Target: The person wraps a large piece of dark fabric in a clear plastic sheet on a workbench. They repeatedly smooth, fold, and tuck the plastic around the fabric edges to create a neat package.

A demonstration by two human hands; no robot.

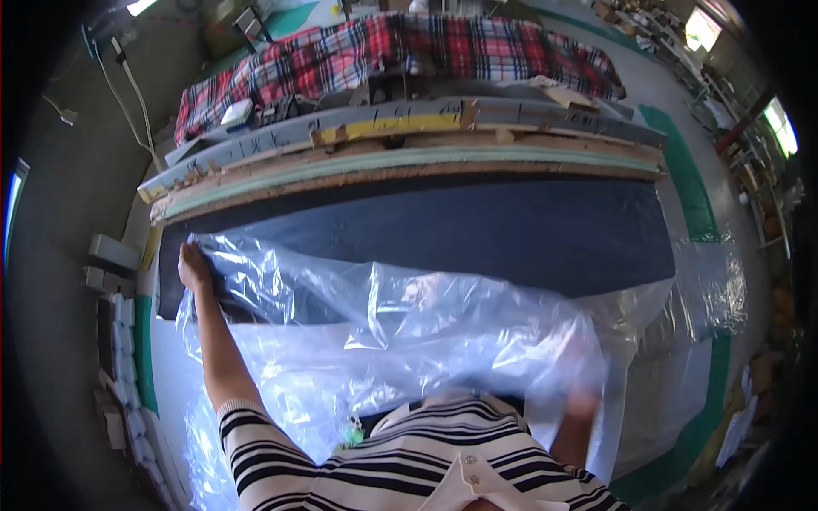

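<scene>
A large clear plastic sheet (375, 298) spreads in wrinkled, shiny folds from a dark blue-grey flat panel or cloth (477, 226) down toward my body. My left hand (193, 266) is closed on the sheet's far left corner, over the dark surface's left end. At the right, my right hand (582, 375) is smeared by motion and partly veiled by the film, so its fingers cannot be made out. The film covers the near part of the dark surface; the far part lies bare.
Beyond the dark surface runs a long wooden rail (409, 162) with tape and markings. Behind it lies a red plaid cloth (409, 51). More clear film (707, 285) hangs at the right end. White bundles (128, 366) are stacked along the left wall; cluttered shelves (754, 183) stand right.
</scene>
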